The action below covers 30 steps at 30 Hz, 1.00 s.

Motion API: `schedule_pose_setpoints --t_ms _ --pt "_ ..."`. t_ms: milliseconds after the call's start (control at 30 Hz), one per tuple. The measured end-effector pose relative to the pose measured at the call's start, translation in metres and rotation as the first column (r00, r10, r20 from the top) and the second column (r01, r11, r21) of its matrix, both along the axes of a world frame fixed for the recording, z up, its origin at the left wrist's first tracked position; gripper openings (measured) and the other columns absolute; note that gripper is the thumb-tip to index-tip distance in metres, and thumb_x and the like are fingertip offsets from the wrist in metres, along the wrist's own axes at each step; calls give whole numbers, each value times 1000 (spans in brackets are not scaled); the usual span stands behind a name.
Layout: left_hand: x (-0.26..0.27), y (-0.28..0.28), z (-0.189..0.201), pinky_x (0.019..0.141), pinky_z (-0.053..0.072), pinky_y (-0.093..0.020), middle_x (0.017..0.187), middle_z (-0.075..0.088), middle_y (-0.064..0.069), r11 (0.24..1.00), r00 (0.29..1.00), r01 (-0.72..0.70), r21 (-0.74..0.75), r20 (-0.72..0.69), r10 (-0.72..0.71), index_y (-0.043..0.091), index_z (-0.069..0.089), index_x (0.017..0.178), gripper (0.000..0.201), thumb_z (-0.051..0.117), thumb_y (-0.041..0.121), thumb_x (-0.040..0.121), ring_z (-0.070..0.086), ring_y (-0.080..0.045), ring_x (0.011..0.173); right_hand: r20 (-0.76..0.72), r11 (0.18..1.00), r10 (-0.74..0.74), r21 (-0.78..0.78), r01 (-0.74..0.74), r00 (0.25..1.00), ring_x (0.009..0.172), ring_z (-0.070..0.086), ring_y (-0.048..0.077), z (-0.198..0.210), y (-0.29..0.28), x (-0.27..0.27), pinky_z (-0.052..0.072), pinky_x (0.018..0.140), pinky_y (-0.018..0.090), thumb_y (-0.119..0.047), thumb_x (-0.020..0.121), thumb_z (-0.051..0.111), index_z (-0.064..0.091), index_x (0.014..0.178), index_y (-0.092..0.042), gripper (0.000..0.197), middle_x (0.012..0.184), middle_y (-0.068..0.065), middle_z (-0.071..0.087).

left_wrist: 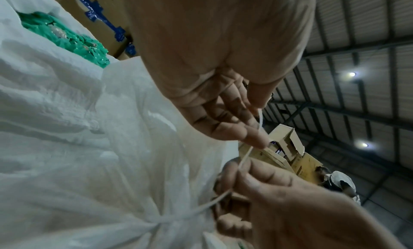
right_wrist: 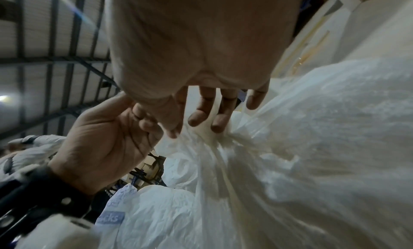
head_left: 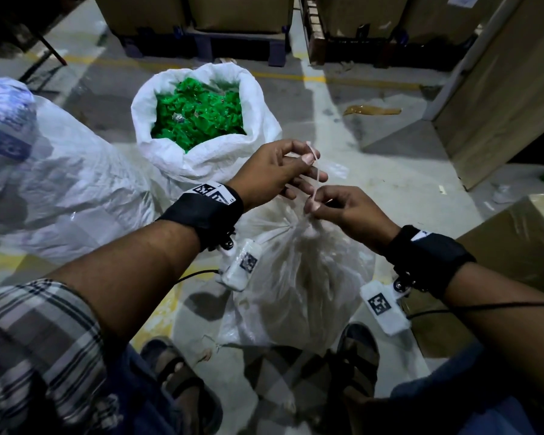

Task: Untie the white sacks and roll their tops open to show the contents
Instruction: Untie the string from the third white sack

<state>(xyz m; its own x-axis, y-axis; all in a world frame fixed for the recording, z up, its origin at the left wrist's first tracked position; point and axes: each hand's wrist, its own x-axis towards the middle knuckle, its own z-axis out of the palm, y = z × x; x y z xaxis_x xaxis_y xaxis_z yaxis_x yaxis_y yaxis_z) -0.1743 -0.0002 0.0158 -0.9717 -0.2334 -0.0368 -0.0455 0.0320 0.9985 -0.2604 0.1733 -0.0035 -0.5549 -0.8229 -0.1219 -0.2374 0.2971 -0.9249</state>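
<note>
Left hand (head_left: 275, 171) raised, right hand (head_left: 346, 208) lower, both pinching string (head_left: 316, 180).

The tied sack (head_left: 296, 277) is standing on the floor (head_left: 374, 158); behind it, the open sack (head_left: 201, 158); left of it, a lying sack (head_left: 76, 189); right, a box (head_left: 515, 246).

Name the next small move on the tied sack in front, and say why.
Probably draw the string free with the left hand: both hands pinch it, the right hand at the knot, and the near sack is still gathered shut, unlike the open sack.
</note>
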Motion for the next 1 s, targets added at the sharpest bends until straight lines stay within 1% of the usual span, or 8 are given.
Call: schedule_pose_setpoints --t_ms 100,200,267,367,500,667,833,1000 --pt "1 -6 -12 69 51 -23 103 76 -10 971 1000 6 -240 30 1 5 64 112 17 62 14 97 69 -15 86 1 977 -177 -117 176 984 71 58 27 11 -1 -15 47 76 37 5 92 55 61 77 7 16 81 32 65" --pt "5 -5 -21 88 53 -24 102 76 1 859 993 110 -499 90 -75 14 75 107 19 73 21 90 70 -11 96 49 949 -264 -165 269 963 59 56 21 23 5 -38 42 57 23 -4 97 52 59 84 -5 15 84 20 70" --pt "7 1 -24 85 52 -19 96 76 9 842 991 124 -525 106 -80 21 78 102 18 76 30 87 69 -4 91 83 947 -273 -154 283 958 60 57 18 23 8 -44 33 52 23 -11 99 53 61 91 -8 11 85 11 72" --pt "4 11 -25 74 48 -16 88 76 15 838 995 82 -539 90 -39 29 80 95 19 75 44 84 66 4 80 133 950 -241 -171 262 961 66 63 22 19 6 -35 37 50 25 -13 99 57 63 93 -8 10 87 14 73" --pt "0 17 -27 60 40 -13 76 74 15 860 993 74 -505 114 -19 32 79 86 23 73 55 82 58 5 63 126 947 -234 -194 255 964 70 71 28 17 5 -25 50 49 30 -8 95 65 62 93 0 9 90 21 73" --pt "-2 15 -29 60 39 -6 71 75 13 919 988 93 -384 148 -38 24 80 82 12 78 35 83 60 7 60 -6 924 -322 -220 313 947 67 73 27 21 6 -28 48 47 32 -9 90 71 62 95 4 17 81 15 75" --pt "-4 12 -24 83 51 -24 79 78 -2 975 992 55 -215 127 -28 11 79 84 14 74 23 89 69 -7 77 -204 891 -418 -282 356 885 63 74 18 21 9 -25 51 40 32 -12 85 77 41 103 -12 40 78 9 72" --pt "-6 13 -16 56 40 -6 66 72 5 994 995 16 -105 102 -5 -2 77 95 19 70 15 91 57 4 57 -347 888 -432 -328 324 832 64 73 13 21 20 -28 53 43 29 -15 85 78 40 94 -14 39 80 4 73"
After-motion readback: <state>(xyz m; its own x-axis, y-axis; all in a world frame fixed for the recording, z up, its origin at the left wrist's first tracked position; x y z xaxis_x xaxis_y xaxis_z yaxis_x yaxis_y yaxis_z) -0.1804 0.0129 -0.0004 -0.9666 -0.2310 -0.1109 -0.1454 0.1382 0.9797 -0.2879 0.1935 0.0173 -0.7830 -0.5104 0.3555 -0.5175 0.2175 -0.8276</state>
